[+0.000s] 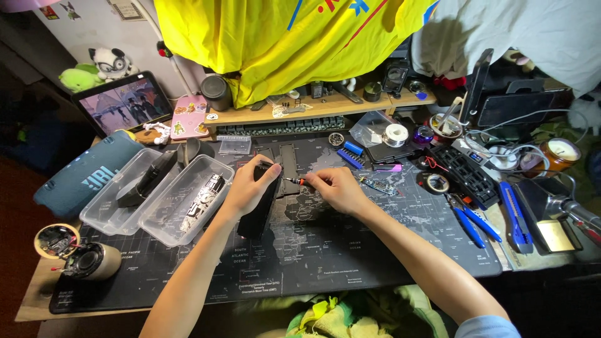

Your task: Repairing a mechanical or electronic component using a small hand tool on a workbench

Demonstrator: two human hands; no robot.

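Starting at the far left, I am seeing a teal speaker (87,178) lying partly tucked behind two clear plastic trays (164,195); the dark parts lying in them are hard to make out. Below them a round open assembly (80,258) is sitting at the mat's corner, its insides too small to read. Moving in, my left hand (249,188) is wrapping around a black box-shaped device (258,209), fingers clamped over its upper end while it is standing tilted on the dark map-printed desk mat (325,250); the hand is hiding most of its top. Just beside it, my right hand (335,188) is pinching a small screwdriver (295,181) with an orange collar, its tip pointing at the device's top edge; I cannot tell whether the tip is touching. Further right, blue-handled pliers (474,224) are lying on the mat, and a dark tool (573,213) is running off the frame's edge
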